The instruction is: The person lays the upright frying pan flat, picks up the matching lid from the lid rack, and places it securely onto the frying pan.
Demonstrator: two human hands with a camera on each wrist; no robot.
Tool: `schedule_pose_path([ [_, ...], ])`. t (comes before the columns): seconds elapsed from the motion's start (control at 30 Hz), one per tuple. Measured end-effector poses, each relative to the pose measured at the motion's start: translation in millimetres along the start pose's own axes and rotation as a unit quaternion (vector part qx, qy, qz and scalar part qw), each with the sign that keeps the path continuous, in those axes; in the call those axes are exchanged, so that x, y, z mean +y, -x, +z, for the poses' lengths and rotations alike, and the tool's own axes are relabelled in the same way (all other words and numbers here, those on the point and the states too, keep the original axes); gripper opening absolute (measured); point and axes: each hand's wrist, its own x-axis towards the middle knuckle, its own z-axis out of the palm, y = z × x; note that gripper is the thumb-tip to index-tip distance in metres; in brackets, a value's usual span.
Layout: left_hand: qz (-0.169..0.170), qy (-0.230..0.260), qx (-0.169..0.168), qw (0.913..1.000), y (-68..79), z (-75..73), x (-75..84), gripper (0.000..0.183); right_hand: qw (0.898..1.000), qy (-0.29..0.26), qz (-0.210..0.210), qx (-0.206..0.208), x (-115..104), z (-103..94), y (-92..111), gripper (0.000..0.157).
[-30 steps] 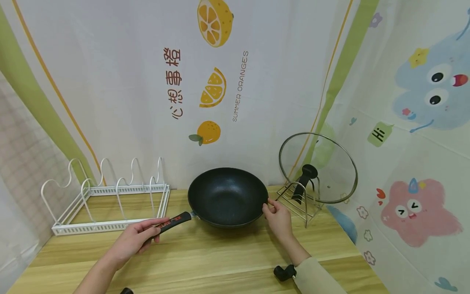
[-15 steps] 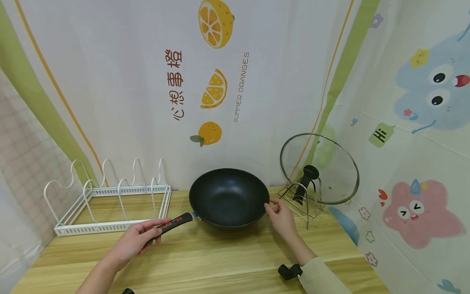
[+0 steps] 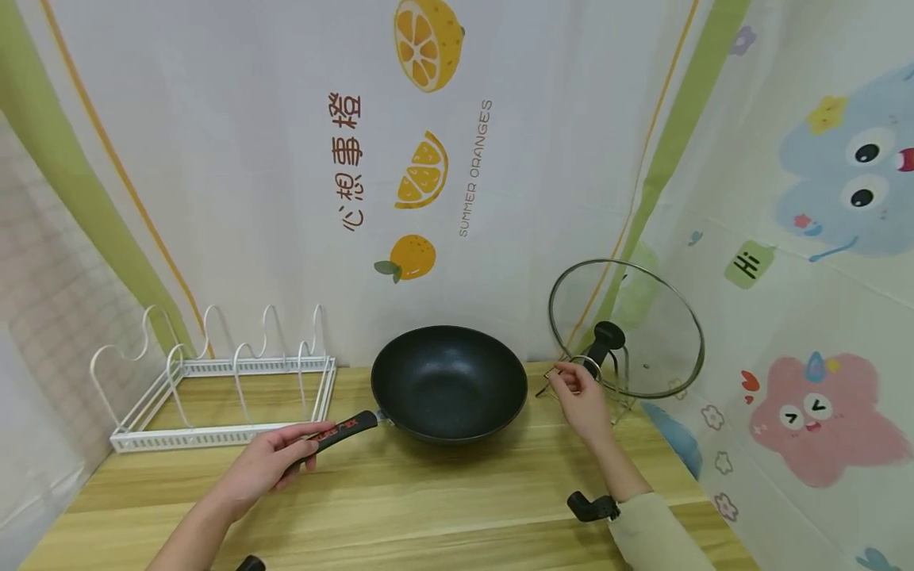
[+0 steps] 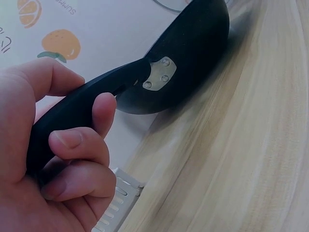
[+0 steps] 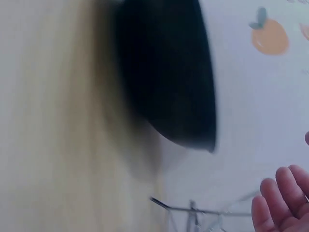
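Note:
A black wok stands on the wooden table, its inside facing me. My left hand grips its black handle; in the left wrist view the fingers curl round the handle. Apart from the wok's right side, my right hand is in front of a small wire rack and hides part of it. In the right wrist view that hand holds nothing, its fingers loosely bent. A glass lid with a black knob leans upright in the wire rack.
On the left stands a white rack with several curved dividers. Behind the table hangs a white curtain printed with oranges; on the right, a cartoon-printed sheet runs along the table's edge.
My right hand has let go of the wok's rim and moved right, to the front of the wire rack. The left hand keeps its grip on the handle; the wok stays in place.

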Motion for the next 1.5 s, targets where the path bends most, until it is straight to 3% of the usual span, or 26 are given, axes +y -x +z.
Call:
schedule_pose_path([
  [0.27, 0.0, 0.006, -0.007, 1.0, 0.2, 0.6, 2.3, 0.05, 0.997, 0.027, 0.037, 0.067, 3, -45.3, -18, 0.045],
  [0.47, -0.001, 0.008, -0.012, 0.9999, 1.6, 0.7, 3.5, 0.051, 0.989, 0.065, 0.068, 0.114, 11, -62.2, -22, 0.042],
  [0.63, -0.002, 0.008, -0.011, 0.9999, 0.9, 0.6, 3.0, 0.051, 0.99, 0.092, 0.092, 0.055, 18, -67.0, -25, 0.055],
  [0.87, -0.004, 0.008, -0.009, 0.9999, -0.2, 0.3, 1.0, 0.05, 0.985, 0.055, 0.153, -0.06, 25, -69.5, -35, 0.088],
  [1.1, -0.007, 0.007, -0.008, 0.9999, -0.3, -0.2, -0.4, 0.05, 0.975, 0.012, 0.192, -0.11, 25, -68.1, -47, 0.101],
  [1.17, -0.006, 0.009, -0.009, 0.9999, -0.4, -0.3, -0.9, 0.049, 0.975, -0.014, 0.187, -0.119, 27, -66.4, -52, 0.097],
  [1.23, -0.007, 0.01, -0.009, 0.9999, -0.3, -0.3, -0.8, 0.049, 0.973, -0.074, 0.175, -0.131, 28, -64.5, -58, 0.086],
  [1.4, -0.008, 0.008, -0.009, 0.9999, 0.2, 0.3, 0.5, 0.049, 0.95, -0.217, 0.165, -0.151, 31, -62.2, -66, 0.051],
  [1.5, -0.004, 0.008, -0.011, 0.9999, -0.1, 0.2, 1.2, 0.05, 0.946, -0.234, 0.175, -0.141, 32, -61.5, -67, 0.037],
])
